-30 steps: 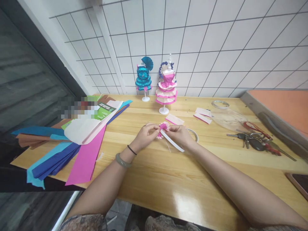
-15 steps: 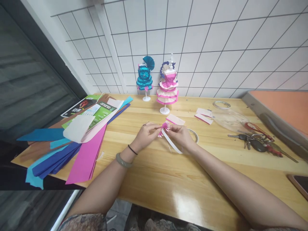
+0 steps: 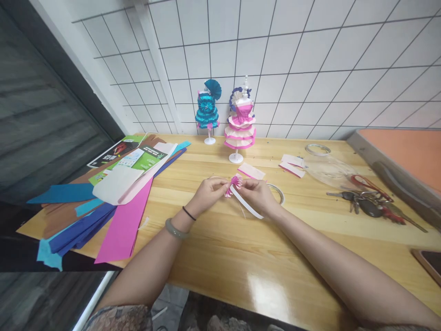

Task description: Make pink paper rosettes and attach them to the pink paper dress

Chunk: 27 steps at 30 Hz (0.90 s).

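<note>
Between my two hands, above the wooden table (image 3: 220, 257), is a small pleated pink paper piece (image 3: 236, 180), pinched narrow in the middle and fanned at its ends. My left hand (image 3: 211, 193) closes its fingertips on the left side of it. From the right, my right hand (image 3: 257, 195) pinches its other side. A white strip of tape (image 3: 246, 203) hangs from the paper down toward my right palm. Partly behind my right hand lies a tape roll (image 3: 278, 194). Just beyond my hands is a pink-edged pale paper piece (image 3: 251, 171).
Two dress forms stand by the tiled wall, one in a teal paper dress (image 3: 207, 110), one in a pink-and-white paper dress (image 3: 241, 128). Coloured paper sheets (image 3: 122, 225) spread at left. At right lie paper pieces (image 3: 292, 165), another tape roll (image 3: 317, 150), keys (image 3: 368, 204) and a phone (image 3: 429, 264).
The white strip's loose end has shifted slightly right, toward my right palm. My left fingers have moved a little on the pleated paper. The rest of the table looks the same.
</note>
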### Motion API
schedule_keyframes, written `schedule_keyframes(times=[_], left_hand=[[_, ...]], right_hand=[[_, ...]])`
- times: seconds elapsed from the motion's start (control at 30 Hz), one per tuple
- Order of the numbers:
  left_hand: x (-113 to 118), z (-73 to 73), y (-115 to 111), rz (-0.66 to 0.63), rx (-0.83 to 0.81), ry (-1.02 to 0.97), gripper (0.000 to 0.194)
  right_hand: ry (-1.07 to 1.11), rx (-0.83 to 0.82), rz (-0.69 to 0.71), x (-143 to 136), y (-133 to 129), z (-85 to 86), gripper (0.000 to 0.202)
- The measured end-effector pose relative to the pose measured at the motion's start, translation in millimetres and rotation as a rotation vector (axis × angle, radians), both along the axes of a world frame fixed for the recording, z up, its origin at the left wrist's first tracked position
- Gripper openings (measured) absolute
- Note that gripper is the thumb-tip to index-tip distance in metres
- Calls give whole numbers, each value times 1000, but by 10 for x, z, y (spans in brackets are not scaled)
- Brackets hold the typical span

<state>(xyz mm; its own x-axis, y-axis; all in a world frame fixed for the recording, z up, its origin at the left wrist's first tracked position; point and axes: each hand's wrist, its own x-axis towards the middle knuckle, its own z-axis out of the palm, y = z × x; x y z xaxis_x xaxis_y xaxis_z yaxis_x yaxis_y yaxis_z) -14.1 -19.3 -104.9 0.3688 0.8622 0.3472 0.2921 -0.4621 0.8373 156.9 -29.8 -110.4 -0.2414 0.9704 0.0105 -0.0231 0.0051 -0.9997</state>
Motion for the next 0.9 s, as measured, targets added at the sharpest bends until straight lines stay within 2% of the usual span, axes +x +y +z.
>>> schedule_keyframes(times=[0.2, 0.43, 0.73, 0.83, 0.9], left_hand=[[6, 37, -13, -32, -37, -44, 27], [20, -8, -8, -68, -192, -124, 30], [23, 23, -6, 46, 23, 44, 26], [33, 9, -8, 49, 0, 27, 25], [41, -3, -10, 24, -75, -26, 26]], right_hand=[[37, -9, -11, 13, -9, 10, 26], [-6, 29, 41, 10, -22, -3, 28], [51, -63, 28, -14, -4, 15, 25], [81, -95, 13, -9, 0, 25, 23], [118, -102, 24, 1, 10, 14, 23]])
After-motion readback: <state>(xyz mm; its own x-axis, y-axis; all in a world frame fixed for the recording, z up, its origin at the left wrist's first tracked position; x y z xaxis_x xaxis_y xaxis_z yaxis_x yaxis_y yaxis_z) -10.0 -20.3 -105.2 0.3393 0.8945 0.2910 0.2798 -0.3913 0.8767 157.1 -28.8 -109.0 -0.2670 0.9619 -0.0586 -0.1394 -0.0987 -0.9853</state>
